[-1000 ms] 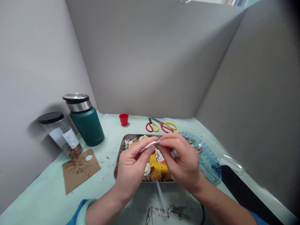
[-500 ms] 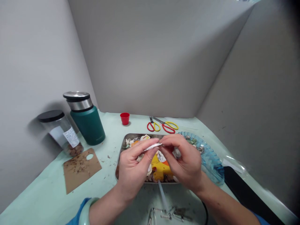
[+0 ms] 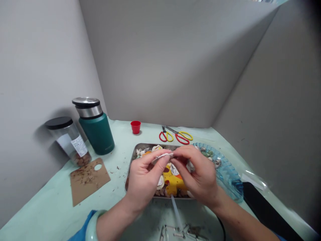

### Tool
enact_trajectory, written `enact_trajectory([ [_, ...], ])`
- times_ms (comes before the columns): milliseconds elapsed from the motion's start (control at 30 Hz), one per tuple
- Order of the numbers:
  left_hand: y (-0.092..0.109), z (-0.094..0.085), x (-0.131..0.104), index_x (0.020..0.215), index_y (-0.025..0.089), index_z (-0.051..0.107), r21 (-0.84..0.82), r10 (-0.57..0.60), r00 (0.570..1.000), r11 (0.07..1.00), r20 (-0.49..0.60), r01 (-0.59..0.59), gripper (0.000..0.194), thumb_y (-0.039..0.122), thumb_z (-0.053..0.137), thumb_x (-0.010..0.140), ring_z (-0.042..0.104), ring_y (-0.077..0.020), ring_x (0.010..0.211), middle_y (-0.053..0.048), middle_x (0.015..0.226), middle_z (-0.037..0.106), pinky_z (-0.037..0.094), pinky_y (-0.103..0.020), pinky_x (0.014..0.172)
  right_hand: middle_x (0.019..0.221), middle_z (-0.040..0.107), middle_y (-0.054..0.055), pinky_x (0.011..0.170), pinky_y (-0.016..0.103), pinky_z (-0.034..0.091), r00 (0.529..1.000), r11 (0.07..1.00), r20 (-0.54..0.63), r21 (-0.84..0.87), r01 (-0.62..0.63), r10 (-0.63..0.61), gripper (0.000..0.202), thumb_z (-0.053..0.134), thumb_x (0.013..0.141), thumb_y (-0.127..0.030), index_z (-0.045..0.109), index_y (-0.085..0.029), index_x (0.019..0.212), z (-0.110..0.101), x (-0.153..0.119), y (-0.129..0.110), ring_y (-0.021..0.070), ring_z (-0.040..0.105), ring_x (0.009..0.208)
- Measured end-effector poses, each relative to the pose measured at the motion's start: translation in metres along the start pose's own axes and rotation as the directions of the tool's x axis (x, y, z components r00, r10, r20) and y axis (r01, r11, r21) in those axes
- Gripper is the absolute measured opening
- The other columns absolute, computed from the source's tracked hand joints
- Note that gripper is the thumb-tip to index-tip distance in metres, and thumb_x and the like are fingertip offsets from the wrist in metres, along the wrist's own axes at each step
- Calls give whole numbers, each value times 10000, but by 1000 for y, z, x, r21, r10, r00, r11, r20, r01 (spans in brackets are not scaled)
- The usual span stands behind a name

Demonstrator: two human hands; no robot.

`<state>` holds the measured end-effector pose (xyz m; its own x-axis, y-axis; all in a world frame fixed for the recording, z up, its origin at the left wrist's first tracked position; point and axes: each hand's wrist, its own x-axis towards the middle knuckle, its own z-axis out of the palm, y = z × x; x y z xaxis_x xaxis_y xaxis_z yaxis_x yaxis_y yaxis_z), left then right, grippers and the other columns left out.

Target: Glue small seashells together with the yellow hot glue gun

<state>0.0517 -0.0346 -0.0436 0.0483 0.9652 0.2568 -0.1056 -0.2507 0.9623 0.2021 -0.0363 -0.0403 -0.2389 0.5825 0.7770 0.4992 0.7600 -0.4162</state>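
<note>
Above a metal tray (image 3: 128, 174), both hands meet around a small, thin white piece (image 3: 163, 156). My left hand (image 3: 146, 177) pinches it between thumb and fingers, and my right hand (image 3: 198, 170) grips its right end with thumb and fingertips. What exactly the piece is cannot be made out. In the tray below lie a yellow object with holes (image 3: 173, 182), pebbles, shells and white bits, partly hidden by the hands. A pale translucent stick (image 3: 177, 212) runs from the yellow object towards the front.
A blue ribbed glass dish (image 3: 229, 175) holds stones at right. Behind stand a red cup (image 3: 135, 127) and two scissors (image 3: 166, 135). At left are a green flask (image 3: 97, 132), a clear jar (image 3: 75, 147) and a brown board (image 3: 89, 182). Metal pieces (image 3: 185, 232) lie in front.
The whole view has shifted slightly, so objects appear a little further right. The white piece has tilted slightly between the fingertips; both hands keep their grip.
</note>
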Motion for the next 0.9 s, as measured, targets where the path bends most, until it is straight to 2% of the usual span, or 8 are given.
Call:
enact_trajectory([
  [67, 1, 1, 3, 890, 201, 710, -103, -93, 995, 990, 24, 95, 168, 302, 645, 773, 630, -133, 677, -26, 887, 705, 551, -228, 599, 857, 588, 11, 640, 243, 453, 998, 998, 13, -1, -61, 61, 166, 575, 824, -90, 558, -177, 964, 1, -1, 0, 110, 547, 721],
  [167, 1, 3, 5, 940, 167, 696, -237, -185, 979, 951, 83, 200, 234, 323, 635, 777, 610, -148, 722, -61, 936, 682, 551, -242, 570, 875, 598, 8, 636, 246, 456, 987, 988, 29, -6, -156, 156, 191, 560, 842, -120, 551, -193, 1019, 4, -3, 0, 113, 553, 714],
  [367, -3, 3, 6, 974, 141, 683, -309, -238, 961, 912, 142, 271, 278, 323, 646, 768, 595, -160, 794, -87, 957, 665, 531, -227, 591, 848, 591, -3, 633, 263, 453, 961, 963, 58, 8, -270, 269, 198, 545, 855, -162, 533, -211, 1046, 8, -2, 1, 118, 547, 684],
  [567, -2, 3, 8, 934, 142, 679, -320, -274, 955, 900, 112, 296, 260, 341, 640, 770, 588, -150, 775, -73, 933, 653, 533, -225, 582, 849, 587, -9, 614, 258, 441, 957, 959, 72, 3, -282, 281, 228, 565, 840, -162, 525, -212, 1059, 7, -1, 2, 108, 533, 649],
  [767, -3, 0, 12, 905, 134, 684, -338, -302, 948, 886, 96, 317, 273, 355, 660, 747, 571, -115, 675, -56, 864, 639, 520, -191, 491, 842, 589, -2, 599, 244, 437, 960, 963, 83, -6, -269, 269, 192, 544, 856, -176, 524, -197, 1046, 7, -1, 1, 105, 535, 641],
  [900, -5, -6, 16, 892, 125, 677, -407, -339, 937, 846, 89, 345, 266, 337, 683, 730, 577, -108, 635, -47, 817, 638, 505, -176, 436, 826, 614, 15, 578, 250, 418, 952, 958, 139, -136, -254, 272, 132, 534, 871, -245, 545, -185, 988, -5, 8, 4, 118, 544, 637],
])
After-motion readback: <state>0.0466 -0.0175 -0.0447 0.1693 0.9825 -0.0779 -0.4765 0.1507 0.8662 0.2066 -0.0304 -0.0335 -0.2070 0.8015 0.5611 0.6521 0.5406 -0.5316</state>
